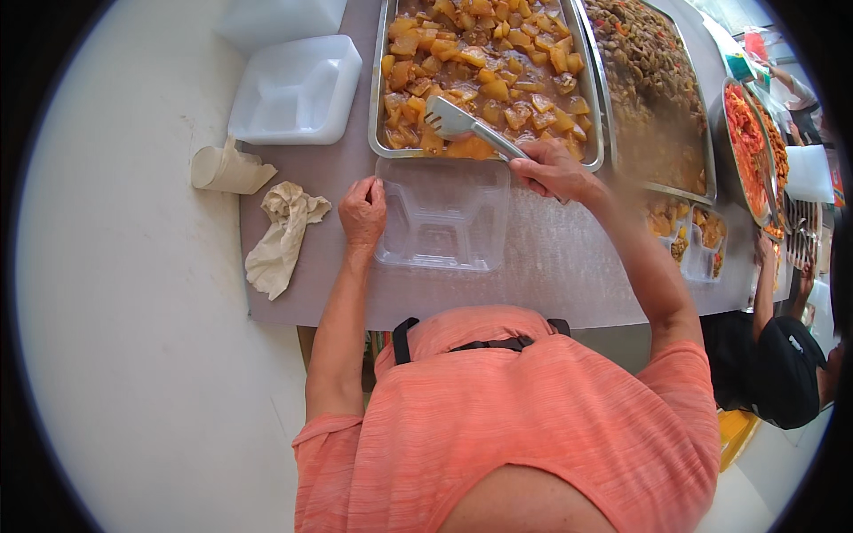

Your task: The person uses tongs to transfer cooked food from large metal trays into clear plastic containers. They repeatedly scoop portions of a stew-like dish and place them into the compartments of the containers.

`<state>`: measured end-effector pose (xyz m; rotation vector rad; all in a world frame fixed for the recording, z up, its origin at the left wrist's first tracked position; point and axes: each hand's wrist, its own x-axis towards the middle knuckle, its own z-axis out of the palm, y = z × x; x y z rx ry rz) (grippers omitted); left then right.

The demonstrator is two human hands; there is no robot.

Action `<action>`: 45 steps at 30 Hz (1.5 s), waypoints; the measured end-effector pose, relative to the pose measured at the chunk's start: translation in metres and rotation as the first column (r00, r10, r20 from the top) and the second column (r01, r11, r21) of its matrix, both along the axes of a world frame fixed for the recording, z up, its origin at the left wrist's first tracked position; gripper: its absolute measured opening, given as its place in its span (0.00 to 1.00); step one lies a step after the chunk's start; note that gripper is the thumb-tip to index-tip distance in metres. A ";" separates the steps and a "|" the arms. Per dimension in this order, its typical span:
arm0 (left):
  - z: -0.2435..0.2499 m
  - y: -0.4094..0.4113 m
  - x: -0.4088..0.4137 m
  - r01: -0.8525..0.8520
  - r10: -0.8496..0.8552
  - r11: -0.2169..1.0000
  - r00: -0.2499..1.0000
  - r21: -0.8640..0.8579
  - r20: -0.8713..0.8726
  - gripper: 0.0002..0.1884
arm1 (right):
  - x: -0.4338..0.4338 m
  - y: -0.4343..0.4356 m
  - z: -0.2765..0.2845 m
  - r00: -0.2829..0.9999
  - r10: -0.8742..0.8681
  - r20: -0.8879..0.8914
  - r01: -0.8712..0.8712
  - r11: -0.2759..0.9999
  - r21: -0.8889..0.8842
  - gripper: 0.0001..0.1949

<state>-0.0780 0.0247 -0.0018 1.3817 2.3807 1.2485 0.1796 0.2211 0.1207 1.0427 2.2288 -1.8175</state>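
Observation:
My right hand [553,170] grips metal serving tongs [493,140]. Their toothed head lies over the near edge of a steel pan [373,126] full of braised yellow-brown chunks [480,73] in sauce. Whether the tongs hold a chunk is hard to see. Directly below that pan, a clear plastic compartment container [436,230] rests on the table, with no food in it. My left hand [363,212] pinches the container's left rim near its far corner, fingers curled.
Stacked plastic containers [296,93], a paper roll [223,170] and crumpled paper [283,233] sit left. Rightward are a pan of brown stew [656,100], filled containers [706,243] and a bowl of red food [743,130]. A co-worker in black [766,366] stands at the right.

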 end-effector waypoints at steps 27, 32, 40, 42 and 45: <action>0.002 -0.007 -0.008 0.047 -0.064 0.988 0.991 0.146 0.114 0.07 | -0.001 0.041 0.006 0.883 -0.347 0.316 0.395 0.913 -0.101 0.17; 0.005 -0.005 -0.007 0.067 -0.089 0.987 0.985 0.144 0.150 0.06 | -0.078 0.077 -0.033 0.863 -0.450 0.228 0.502 0.811 -0.301 0.15; 0.004 -0.008 -0.006 0.079 -0.103 0.990 0.970 0.117 0.220 0.07 | -0.143 0.085 -0.062 0.870 -0.485 0.095 0.492 0.865 -0.094 0.16; 0.004 -0.009 -0.005 0.099 -0.120 0.989 0.969 0.106 0.216 0.08 | -0.134 0.081 -0.060 0.884 -0.461 0.073 0.466 0.880 -0.090 0.17; 0.004 -0.009 -0.005 0.123 -0.146 0.986 0.965 0.114 0.217 0.09 | -0.114 0.066 -0.046 0.899 -0.434 0.058 0.438 0.893 -0.107 0.18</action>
